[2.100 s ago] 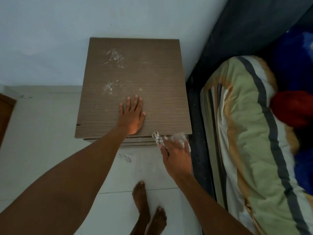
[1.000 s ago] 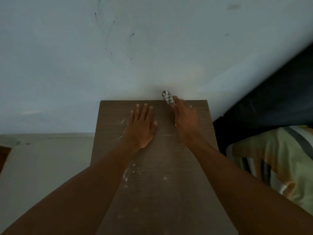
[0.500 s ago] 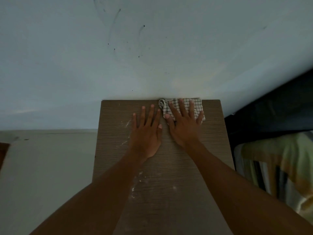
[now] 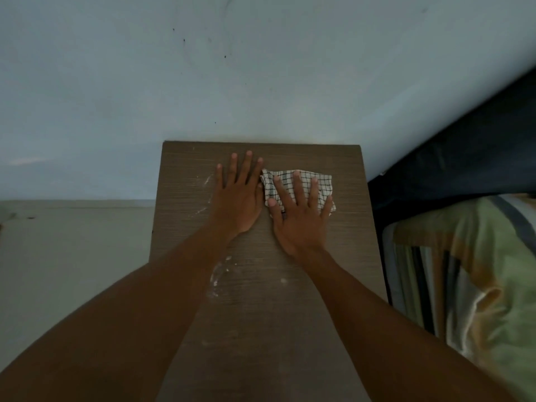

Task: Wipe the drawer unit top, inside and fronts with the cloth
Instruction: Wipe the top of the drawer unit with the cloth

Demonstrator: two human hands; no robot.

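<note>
Both of your hands lay flat, fingers spread, on the drawer unit top (image 4: 261, 314) at frame centre, the right hand (image 4: 298, 219) pressing the checked cloth (image 4: 301, 181) beside the bare left hand (image 4: 239, 198), so wiping the top was under way, and the white smears (image 4: 217, 277) lower left likely called for the next pass.

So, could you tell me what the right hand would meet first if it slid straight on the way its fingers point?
Probably the wall: the right hand, flat on the cloth, points across bare drawer unit top.
</note>
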